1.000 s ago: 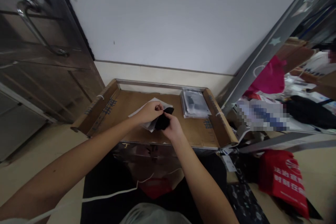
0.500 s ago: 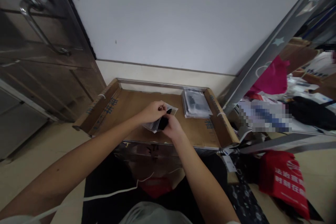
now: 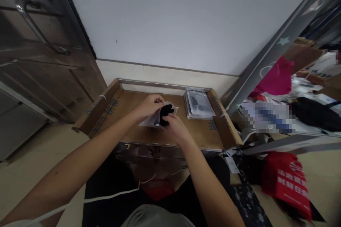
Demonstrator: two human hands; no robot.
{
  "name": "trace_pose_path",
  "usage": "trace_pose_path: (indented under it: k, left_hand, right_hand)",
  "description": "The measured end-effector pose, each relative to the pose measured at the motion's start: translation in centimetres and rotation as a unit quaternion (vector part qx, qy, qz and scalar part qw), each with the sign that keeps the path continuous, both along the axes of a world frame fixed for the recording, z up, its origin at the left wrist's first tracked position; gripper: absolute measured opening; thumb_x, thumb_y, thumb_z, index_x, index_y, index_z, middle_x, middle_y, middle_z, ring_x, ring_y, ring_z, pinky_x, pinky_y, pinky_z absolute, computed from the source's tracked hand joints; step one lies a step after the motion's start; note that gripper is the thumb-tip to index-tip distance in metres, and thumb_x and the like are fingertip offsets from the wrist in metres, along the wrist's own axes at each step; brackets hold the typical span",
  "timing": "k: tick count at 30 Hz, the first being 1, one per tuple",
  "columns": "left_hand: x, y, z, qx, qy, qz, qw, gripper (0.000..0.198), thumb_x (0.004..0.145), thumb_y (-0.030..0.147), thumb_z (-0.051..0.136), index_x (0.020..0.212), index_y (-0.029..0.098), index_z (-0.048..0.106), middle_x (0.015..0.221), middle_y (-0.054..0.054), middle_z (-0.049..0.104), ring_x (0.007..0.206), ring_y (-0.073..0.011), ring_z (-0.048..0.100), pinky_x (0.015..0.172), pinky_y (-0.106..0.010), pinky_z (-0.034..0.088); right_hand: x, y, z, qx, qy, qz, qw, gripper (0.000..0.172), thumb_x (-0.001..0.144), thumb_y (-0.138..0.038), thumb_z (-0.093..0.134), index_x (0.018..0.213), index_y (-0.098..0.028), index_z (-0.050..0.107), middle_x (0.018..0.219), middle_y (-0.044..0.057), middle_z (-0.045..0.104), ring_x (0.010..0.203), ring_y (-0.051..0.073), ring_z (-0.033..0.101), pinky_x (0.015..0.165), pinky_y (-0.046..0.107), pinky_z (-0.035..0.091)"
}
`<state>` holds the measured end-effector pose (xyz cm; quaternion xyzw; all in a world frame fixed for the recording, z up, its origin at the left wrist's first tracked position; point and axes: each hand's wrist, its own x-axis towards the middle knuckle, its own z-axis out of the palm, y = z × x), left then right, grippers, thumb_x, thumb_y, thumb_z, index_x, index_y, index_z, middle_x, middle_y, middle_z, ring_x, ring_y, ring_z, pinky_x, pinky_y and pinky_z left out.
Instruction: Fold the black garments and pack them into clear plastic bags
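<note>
My left hand [image 3: 152, 105] pinches the upper edge of a frosted clear plastic bag [image 3: 150, 120] above the cardboard-lined table. Partly inside the bag's open mouth is a black glove [image 3: 165, 110], dark and soft, with finger-like lobes showing. The fingers of my right hand [image 3: 174, 125] are closed on the glove's lower right side. A stack of filled plastic bags [image 3: 199, 104] lies at the right end of the table, with dark contents showing through the top one.
The cardboard lining [image 3: 133, 101] has raised sides at left and right. Behind it is a white wall [image 3: 170, 25]; a metal door [image 3: 45, 67] is at left. At right stand a cluttered shelf [image 3: 309, 131] and a red bag [image 3: 287, 184]. A white cord [image 3: 114, 195] crosses my lap.
My left hand has shifted slightly up and left. The bag's mouth is spread wider, and more of the black glove shows. My right hand still grips it.
</note>
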<state>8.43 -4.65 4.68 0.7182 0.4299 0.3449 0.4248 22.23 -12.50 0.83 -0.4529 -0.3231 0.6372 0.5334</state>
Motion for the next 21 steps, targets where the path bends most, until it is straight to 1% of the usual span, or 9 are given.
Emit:
trace_pose_path:
  k: [3,4,6,8,10,12,15,18,21]
  left_hand:
    - [-1.4,0.9,0.3,-0.038,-0.036,0.000,0.999,0.008,0.079,0.021,0.059,0.080,0.016,0.065,0.057,0.003,0.051,0.050,-0.0092,0.045,0.049,-0.022,0.035]
    - [-1.8,1.2,0.4,-0.057,-0.051,-0.007,0.997,0.008,0.079,0.022,0.059,0.081,0.017,0.066,0.058,0.003,0.051,0.050,-0.0090,0.044,0.049,-0.023,0.035]
    - [-2.4,1.5,0.6,-0.088,-0.076,-0.025,0.993,0.009,0.078,0.022,0.060,0.082,0.017,0.066,0.061,0.002,0.054,0.052,-0.0093,0.046,0.050,-0.023,0.037]
    - [-2.9,1.5,0.8,-0.109,-0.083,-0.040,0.990,0.008,0.077,0.020,0.060,0.081,0.018,0.067,0.066,0.000,0.059,0.057,-0.0104,0.052,0.055,-0.025,0.041]
    - [-3.2,1.3,1.0,-0.127,-0.067,-0.064,0.988,0.008,0.076,0.018,0.060,0.080,0.018,0.067,0.073,-0.002,0.065,0.064,-0.0118,0.058,0.061,-0.026,0.046]
    - [-3.4,1.2,1.1,-0.136,-0.029,-0.094,0.986,0.009,0.076,0.020,0.061,0.082,0.019,0.068,0.076,-0.002,0.067,0.067,-0.0128,0.060,0.065,-0.027,0.048]
    - [-3.6,1.2,1.1,-0.107,0.029,-0.121,0.987,0.014,0.078,0.027,0.062,0.086,0.020,0.071,0.078,-0.002,0.068,0.068,-0.0140,0.061,0.066,-0.028,0.048]
    - [-4.0,1.3,1.8,-0.061,0.066,-0.148,0.985,0.016,0.079,0.031,0.063,0.086,0.021,0.072,0.082,-0.002,0.070,0.073,-0.0150,0.062,0.069,-0.027,0.048]
    - [-4.6,1.1,3.3,-0.045,0.107,-0.192,0.975,0.022,0.076,0.034,0.069,0.093,0.021,0.073,0.086,-0.003,0.070,0.077,-0.0160,0.063,0.070,-0.026,0.046]
  right_hand:
    - [1.6,-2.6,1.1,0.139,-0.094,-0.102,0.980,0.027,0.073,-0.014,0.067,0.097,-0.022,0.074,0.100,0.005,0.076,0.097,0.022,0.068,0.093,0.036,0.053]
    - [2.2,-3.2,1.2,0.192,-0.113,-0.137,0.965,0.031,0.075,-0.013,0.064,0.103,-0.024,0.073,0.107,0.006,0.075,0.104,0.022,0.067,0.099,0.038,0.051]
    - [3.3,-3.5,0.9,0.260,-0.161,-0.192,0.933,0.044,0.075,-0.009,0.065,0.115,-0.027,0.070,0.123,0.005,0.069,0.120,0.023,0.061,0.111,0.039,0.043]
    - [4.4,-2.6,0.2,0.278,-0.187,-0.189,0.923,0.058,0.071,-0.009,0.073,0.125,-0.029,0.065,0.137,0.006,0.062,0.131,0.023,0.054,0.118,0.040,0.036]
    - [5.3,-1.2,-0.4,0.271,-0.182,-0.133,0.936,0.069,0.067,-0.012,0.080,0.131,-0.029,0.062,0.140,0.006,0.060,0.134,0.023,0.052,0.120,0.041,0.033]
    - [5.8,0.1,-0.9,0.259,-0.173,-0.065,0.948,0.066,0.065,-0.016,0.084,0.127,-0.028,0.065,0.132,0.005,0.066,0.128,0.023,0.056,0.117,0.040,0.035]
    - [5.9,1.0,-1.2,0.238,-0.178,0.007,0.955,0.037,0.069,-0.025,0.083,0.105,-0.024,0.074,0.105,0.002,0.074,0.102,0.022,0.063,0.099,0.035,0.047]
    - [5.5,1.0,-1.1,0.240,-0.202,0.005,0.950,0.017,0.076,-0.032,0.079,0.089,-0.023,0.075,0.082,0.000,0.071,0.077,0.018,0.060,0.077,0.028,0.048]
    - [4.9,0.8,-1.0,0.256,-0.223,-0.024,0.940,0.012,0.081,-0.034,0.074,0.087,-0.023,0.075,0.080,0.000,0.070,0.074,0.017,0.057,0.071,0.027,0.045]
